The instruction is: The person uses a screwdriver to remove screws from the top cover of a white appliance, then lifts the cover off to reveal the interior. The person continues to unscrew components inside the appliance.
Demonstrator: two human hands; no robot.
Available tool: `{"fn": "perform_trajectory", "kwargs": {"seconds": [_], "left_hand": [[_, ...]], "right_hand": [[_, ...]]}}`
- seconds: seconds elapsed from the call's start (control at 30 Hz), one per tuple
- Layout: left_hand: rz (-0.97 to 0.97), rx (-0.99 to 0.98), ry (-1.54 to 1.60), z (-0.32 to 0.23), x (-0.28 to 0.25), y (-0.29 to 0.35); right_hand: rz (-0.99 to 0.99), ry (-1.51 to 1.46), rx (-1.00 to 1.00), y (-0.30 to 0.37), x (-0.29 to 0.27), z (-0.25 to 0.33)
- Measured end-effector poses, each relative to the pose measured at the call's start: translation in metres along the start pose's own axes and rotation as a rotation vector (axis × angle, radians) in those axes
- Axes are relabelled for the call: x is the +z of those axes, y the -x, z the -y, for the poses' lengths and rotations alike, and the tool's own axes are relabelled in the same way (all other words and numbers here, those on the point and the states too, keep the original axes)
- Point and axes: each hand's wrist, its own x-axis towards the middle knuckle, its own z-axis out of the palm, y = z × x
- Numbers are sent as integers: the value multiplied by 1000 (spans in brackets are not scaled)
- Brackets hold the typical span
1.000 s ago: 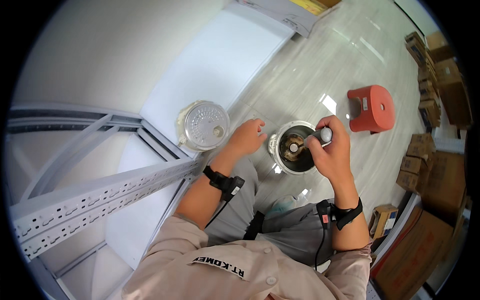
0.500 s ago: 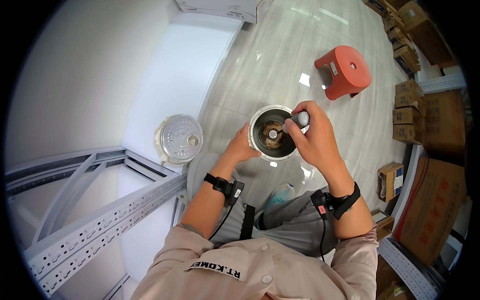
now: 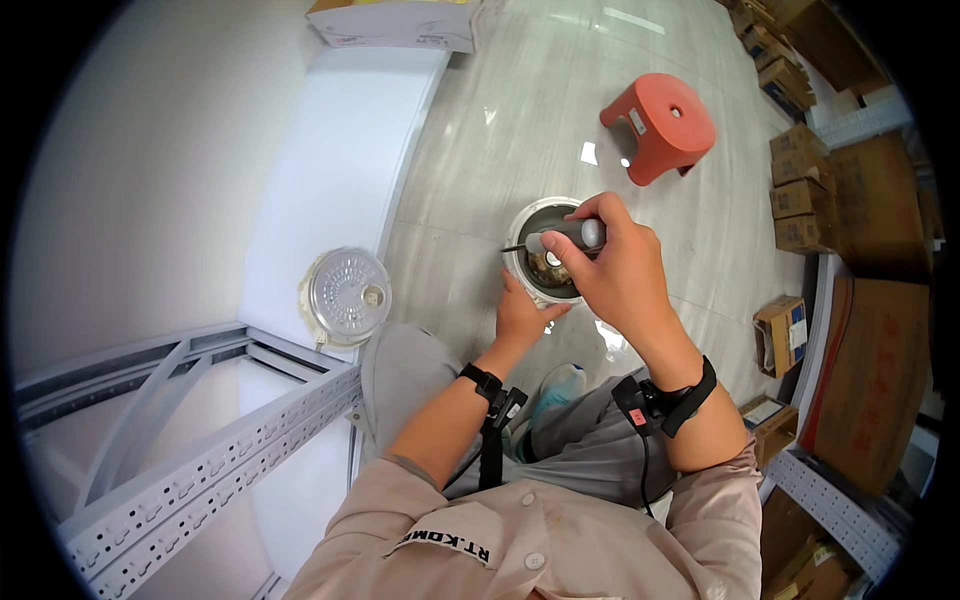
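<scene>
A grey-handled tool with a thin dark shank (image 3: 583,234) is grasped in the right hand (image 3: 628,268), its handle closed between thumb and fingers, and is held tilted above a round, open pot with a pale rim and dark grey inner wall (image 3: 537,220). The shank is pointed left, across the pot's left rim; whether the rim is touched cannot be told. The pot is seen on the pale, glossy floor (image 3: 470,180), ahead of the knees. Against its near left side the left hand (image 3: 525,318) is placed, thumb and fingers spread around the outer wall; how firmly the pot is gripped cannot be told. To the left, a round transparent lid (image 3: 348,292) is laid on a low white shelf (image 3: 320,170). Farther off, to the right, a red plastic stool (image 3: 675,112) is seen.
</scene>
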Motion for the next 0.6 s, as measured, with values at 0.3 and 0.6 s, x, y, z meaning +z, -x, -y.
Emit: {"fn": "perform_trajectory", "kwargs": {"seconds": [0.3, 0.6], "left_hand": [[264, -127, 602, 19, 82, 16], [274, -319, 576, 7, 139, 30]], "right_hand": [[-200, 57, 281, 24, -55, -1], [-180, 168, 433, 120, -181, -24]]}}
